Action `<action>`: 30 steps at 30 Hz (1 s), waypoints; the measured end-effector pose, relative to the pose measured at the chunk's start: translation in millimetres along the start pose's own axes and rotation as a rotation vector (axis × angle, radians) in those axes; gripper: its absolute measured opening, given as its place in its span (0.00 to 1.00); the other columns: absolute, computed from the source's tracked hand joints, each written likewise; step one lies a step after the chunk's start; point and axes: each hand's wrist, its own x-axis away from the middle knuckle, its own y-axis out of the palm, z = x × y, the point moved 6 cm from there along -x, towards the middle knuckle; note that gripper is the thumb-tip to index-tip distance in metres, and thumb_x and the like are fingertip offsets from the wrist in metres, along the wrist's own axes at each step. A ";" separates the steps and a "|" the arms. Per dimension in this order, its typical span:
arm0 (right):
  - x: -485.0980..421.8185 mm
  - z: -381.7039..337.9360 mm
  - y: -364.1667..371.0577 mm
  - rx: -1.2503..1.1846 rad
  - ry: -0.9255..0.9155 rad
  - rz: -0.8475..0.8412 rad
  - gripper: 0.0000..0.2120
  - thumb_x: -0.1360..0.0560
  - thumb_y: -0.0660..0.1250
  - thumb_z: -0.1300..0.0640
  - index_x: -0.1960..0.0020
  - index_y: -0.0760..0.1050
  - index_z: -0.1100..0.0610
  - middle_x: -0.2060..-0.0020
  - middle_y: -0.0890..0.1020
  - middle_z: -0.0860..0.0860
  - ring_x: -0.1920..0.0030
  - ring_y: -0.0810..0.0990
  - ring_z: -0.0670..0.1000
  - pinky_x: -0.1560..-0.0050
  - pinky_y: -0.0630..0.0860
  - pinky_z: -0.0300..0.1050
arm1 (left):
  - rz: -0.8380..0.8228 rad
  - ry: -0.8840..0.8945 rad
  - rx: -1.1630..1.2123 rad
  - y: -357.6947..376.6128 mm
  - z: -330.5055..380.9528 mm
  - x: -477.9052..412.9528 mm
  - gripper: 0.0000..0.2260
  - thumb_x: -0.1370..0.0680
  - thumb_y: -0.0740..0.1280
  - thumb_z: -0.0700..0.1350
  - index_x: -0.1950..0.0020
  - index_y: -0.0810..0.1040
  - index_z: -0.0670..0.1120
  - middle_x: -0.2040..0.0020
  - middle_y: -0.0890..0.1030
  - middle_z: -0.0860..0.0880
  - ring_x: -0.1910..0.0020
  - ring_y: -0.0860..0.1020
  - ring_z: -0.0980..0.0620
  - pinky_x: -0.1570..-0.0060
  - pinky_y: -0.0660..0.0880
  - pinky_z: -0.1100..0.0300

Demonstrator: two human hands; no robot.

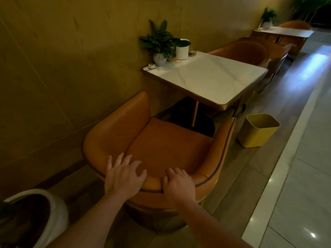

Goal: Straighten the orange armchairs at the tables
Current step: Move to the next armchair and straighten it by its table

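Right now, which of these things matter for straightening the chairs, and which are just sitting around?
Part of the job: near orange armchair, left hand, right hand, marble table, far armchair.

Just lying about: yellow bin, potted plant, white pot, call button.

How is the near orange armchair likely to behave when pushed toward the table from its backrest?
The armchair looks bulky and padded, so probably heavy; it would likely slide rather than tip. Its smooth upholstery may be slippery under the left hand and right hand on the backrest.
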 end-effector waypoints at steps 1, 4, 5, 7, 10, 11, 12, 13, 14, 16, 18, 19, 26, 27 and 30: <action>-0.3 -1.1 0.3 0.009 -0.005 0.024 0.19 0.21 0.46 0.44 0.43 0.73 0.48 0.46 0.78 0.48 0.46 0.74 0.50 0.44 0.71 0.49 | 0.006 0.012 0.005 0.5 -0.2 -0.3 0.28 0.22 0.47 0.69 0.26 0.68 0.62 0.21 0.64 0.55 0.21 0.55 0.50 0.23 0.45 0.41; 2.1 -2.0 1.5 0.026 -0.013 0.135 0.24 0.22 0.46 0.44 0.35 0.72 0.48 0.43 0.79 0.47 0.44 0.75 0.50 0.45 0.73 0.48 | 0.029 0.038 0.015 0.2 -2.0 -2.0 0.29 0.22 0.47 0.69 0.26 0.68 0.62 0.21 0.64 0.54 0.21 0.55 0.49 0.23 0.45 0.40; 3.0 -1.5 2.2 0.033 -0.001 0.162 0.24 0.22 0.46 0.44 0.33 0.72 0.48 0.42 0.79 0.47 0.43 0.75 0.50 0.45 0.73 0.48 | 0.037 0.048 0.018 0.2 -2.1 -2.3 0.29 0.23 0.47 0.70 0.26 0.68 0.61 0.21 0.64 0.54 0.21 0.55 0.49 0.23 0.46 0.40; 2.2 -2.0 4.3 0.055 0.028 0.183 0.24 0.22 0.47 0.44 0.32 0.72 0.48 0.43 0.79 0.47 0.44 0.76 0.50 0.46 0.74 0.48 | 0.038 0.062 0.019 2.1 -3.6 -3.9 0.29 0.23 0.48 0.70 0.26 0.68 0.61 0.22 0.64 0.54 0.21 0.56 0.49 0.23 0.47 0.41; 0.0 -3.5 4.4 0.069 0.059 0.193 0.23 0.21 0.47 0.45 0.34 0.73 0.47 0.44 0.80 0.47 0.46 0.76 0.51 0.48 0.74 0.48 | 0.060 0.074 0.049 1.4 -6.2 -5.2 0.29 0.24 0.50 0.70 0.28 0.71 0.61 0.23 0.68 0.53 0.22 0.59 0.48 0.24 0.50 0.40; 0.0 -3.7 3.5 0.064 0.067 0.194 0.22 0.21 0.48 0.45 0.35 0.73 0.47 0.45 0.80 0.47 0.47 0.76 0.51 0.49 0.74 0.48 | 0.063 0.083 0.055 1.2 -6.0 -5.3 0.28 0.24 0.51 0.70 0.29 0.73 0.60 0.24 0.69 0.53 0.22 0.60 0.48 0.24 0.51 0.40; -0.1 -3.8 2.7 0.060 0.075 0.192 0.21 0.21 0.48 0.45 0.35 0.73 0.47 0.45 0.80 0.46 0.47 0.76 0.50 0.48 0.74 0.47 | 0.063 0.092 0.060 0.8 -5.2 -5.5 0.28 0.24 0.51 0.69 0.30 0.74 0.60 0.25 0.70 0.53 0.23 0.61 0.48 0.25 0.52 0.40; -0.4 -4.1 2.2 0.058 0.080 0.186 0.20 0.20 0.49 0.45 0.36 0.73 0.46 0.46 0.79 0.46 0.47 0.76 0.50 0.48 0.73 0.47 | 0.066 0.102 0.065 0.7 -5.1 -5.8 0.28 0.24 0.52 0.69 0.30 0.74 0.60 0.25 0.70 0.53 0.23 0.61 0.48 0.25 0.53 0.40; -1.2 -4.9 2.2 0.056 0.084 0.182 0.19 0.20 0.49 0.45 0.37 0.73 0.46 0.46 0.79 0.46 0.47 0.76 0.50 0.47 0.73 0.47 | 0.065 0.113 0.067 0.5 -5.8 -7.1 0.27 0.24 0.52 0.69 0.30 0.74 0.60 0.25 0.70 0.54 0.23 0.61 0.48 0.25 0.53 0.40; -6.7 -11.4 4.0 0.053 0.083 0.187 0.18 0.19 0.48 0.45 0.40 0.74 0.47 0.48 0.79 0.46 0.48 0.76 0.50 0.48 0.72 0.47 | 0.053 0.122 0.062 -0.6 -12.0 -14.9 0.28 0.24 0.52 0.68 0.29 0.73 0.60 0.24 0.68 0.54 0.23 0.60 0.49 0.25 0.53 0.41; -17.3 -23.7 7.6 0.037 0.080 0.201 0.18 0.19 0.47 0.45 0.47 0.75 0.47 0.52 0.79 0.47 0.51 0.76 0.50 0.50 0.71 0.47 | 0.039 0.113 0.051 -1.4 -24.6 -29.6 0.29 0.24 0.50 0.69 0.27 0.71 0.61 0.23 0.67 0.54 0.22 0.58 0.49 0.24 0.51 0.41; -23.8 -30.0 10.5 0.025 0.083 0.209 0.18 0.19 0.47 0.44 0.49 0.74 0.47 0.54 0.79 0.47 0.52 0.76 0.50 0.51 0.71 0.47 | 0.030 0.108 0.040 -1.8 -31.9 -38.4 0.29 0.24 0.50 0.69 0.26 0.70 0.61 0.23 0.66 0.54 0.22 0.57 0.50 0.23 0.50 0.42; -59.1 -57.3 25.6 -0.004 0.059 0.261 0.18 0.19 0.45 0.43 0.57 0.71 0.45 0.60 0.76 0.44 0.60 0.71 0.46 0.56 0.68 0.45 | 0.009 0.112 0.002 -3.1 -65.0 -82.0 0.32 0.26 0.46 0.69 0.25 0.68 0.61 0.22 0.65 0.54 0.22 0.57 0.51 0.22 0.47 0.44; -61.3 -59.6 26.2 -0.004 0.053 0.273 0.17 0.19 0.46 0.43 0.59 0.69 0.45 0.62 0.74 0.43 0.62 0.70 0.46 0.58 0.67 0.45 | 0.007 0.112 0.000 -3.2 -67.4 -84.7 0.32 0.26 0.46 0.69 0.25 0.68 0.61 0.22 0.65 0.54 0.22 0.58 0.51 0.23 0.47 0.44; -63.0 -61.9 24.4 0.020 0.058 0.305 0.16 0.21 0.48 0.43 0.63 0.68 0.45 0.67 0.73 0.43 0.65 0.72 0.46 0.62 0.66 0.45 | -0.007 0.118 -0.003 -4.2 -68.9 -87.5 0.30 0.24 0.48 0.68 0.25 0.68 0.61 0.22 0.65 0.54 0.22 0.59 0.51 0.23 0.47 0.44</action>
